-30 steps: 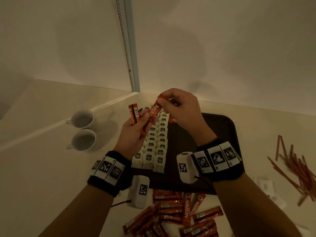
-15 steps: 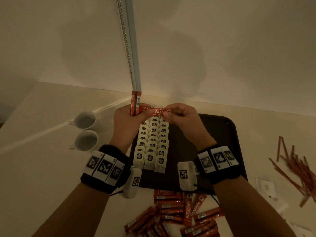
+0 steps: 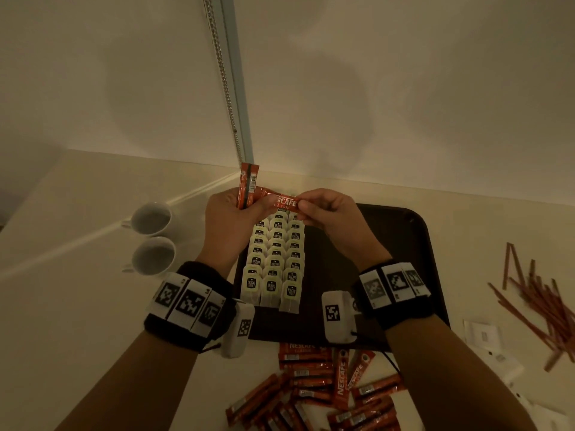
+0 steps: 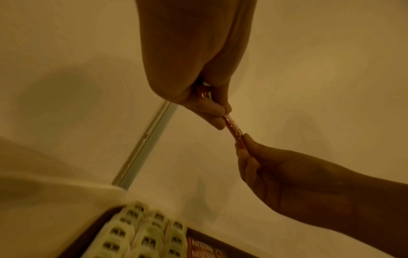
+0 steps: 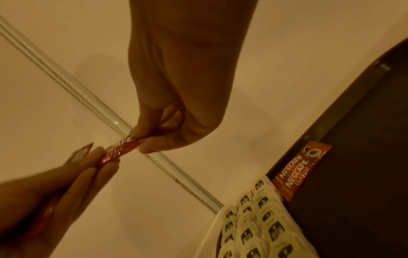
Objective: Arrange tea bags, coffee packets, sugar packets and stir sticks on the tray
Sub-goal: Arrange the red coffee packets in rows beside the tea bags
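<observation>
Both hands are up over the far end of the tray (image 3: pixel 429 244). My left hand (image 3: pixel 230 225) and my right hand (image 3: pixel 329 216) each pinch one end of the same coffee packet (image 3: pixel 284 203), so it hangs flat between them. My left hand also holds a spare packet (image 3: pixel 247 185) that sticks straight up.

Three neat rows of tea bags (image 3: pixel 275 256) sit on the left part of the tray. Two more coffee packets (image 5: pixel 300 169) lie just beside them at the far end. A big pile of packets (image 3: pixel 323 390) waits on the worktop (image 3: pixel 77 337) near me. The stir sticks (image 3: pixel 541 303) and white sugar packets (image 3: pixel 482 332) are off to the right, not on the tray.

I think a few things could go wrong. If both hands pull hard, the packet could tear and spill. If I let go with one hand too soon, it could drop on the tea bags and knock a row crooked. The spare packet looks loosely held, so it could slip out while I set this one down.
</observation>
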Demonstrator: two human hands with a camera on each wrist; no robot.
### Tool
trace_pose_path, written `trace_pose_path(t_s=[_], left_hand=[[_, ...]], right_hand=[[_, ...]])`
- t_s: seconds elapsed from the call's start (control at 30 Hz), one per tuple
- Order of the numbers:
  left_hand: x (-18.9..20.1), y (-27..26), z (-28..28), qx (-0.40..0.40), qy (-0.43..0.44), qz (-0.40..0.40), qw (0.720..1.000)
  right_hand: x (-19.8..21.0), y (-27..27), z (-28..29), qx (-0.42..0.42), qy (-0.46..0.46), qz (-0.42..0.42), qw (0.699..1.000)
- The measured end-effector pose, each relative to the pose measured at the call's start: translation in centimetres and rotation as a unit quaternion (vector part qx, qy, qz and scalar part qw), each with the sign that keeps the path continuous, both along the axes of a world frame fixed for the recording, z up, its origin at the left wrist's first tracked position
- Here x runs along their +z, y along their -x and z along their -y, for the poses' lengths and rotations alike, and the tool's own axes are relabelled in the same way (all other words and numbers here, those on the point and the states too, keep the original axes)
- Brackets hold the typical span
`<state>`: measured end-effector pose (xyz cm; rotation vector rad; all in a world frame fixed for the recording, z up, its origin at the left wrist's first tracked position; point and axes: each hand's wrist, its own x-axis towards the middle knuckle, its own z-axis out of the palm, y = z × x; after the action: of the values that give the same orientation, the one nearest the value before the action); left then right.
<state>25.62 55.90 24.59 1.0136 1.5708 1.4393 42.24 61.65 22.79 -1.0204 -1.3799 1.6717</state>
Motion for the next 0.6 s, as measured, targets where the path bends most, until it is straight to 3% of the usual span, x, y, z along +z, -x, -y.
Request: trace_pose_path(t_s=[0.07,0.13,0.23,0.37,0.6], left_hand=[[0.1,-0.4,0.3,-0.010,0.035,0.049,0.998],[-0.2,-0.2,0.6,-0.011,0.081,0.032,0.996],[-1.0,0.5,0.9,-0.005,0.131,0.033,0.991],[-1.8,1.1,1.6,-0.019,0.195,0.079,0.977],[-2.5,1.1,1.7,-0.034,0.230,0.075,0.970]], right_hand=[[-0.1,-0.7,-0.8,-0.029,-0.014,0.020,0.999],[-0.7,-2.1,-2.1,-0.082,-0.015,0.044,0.996],[-2.8,-4.8,-4.3,-0.152,-0.033,0.150,0.976],[-6.5,-6.9,-5.5,-0.119,-0.027,0.315,0.941],[-10.5,-6.0,-5.6,-0.125,0.022,0.365,0.922]])
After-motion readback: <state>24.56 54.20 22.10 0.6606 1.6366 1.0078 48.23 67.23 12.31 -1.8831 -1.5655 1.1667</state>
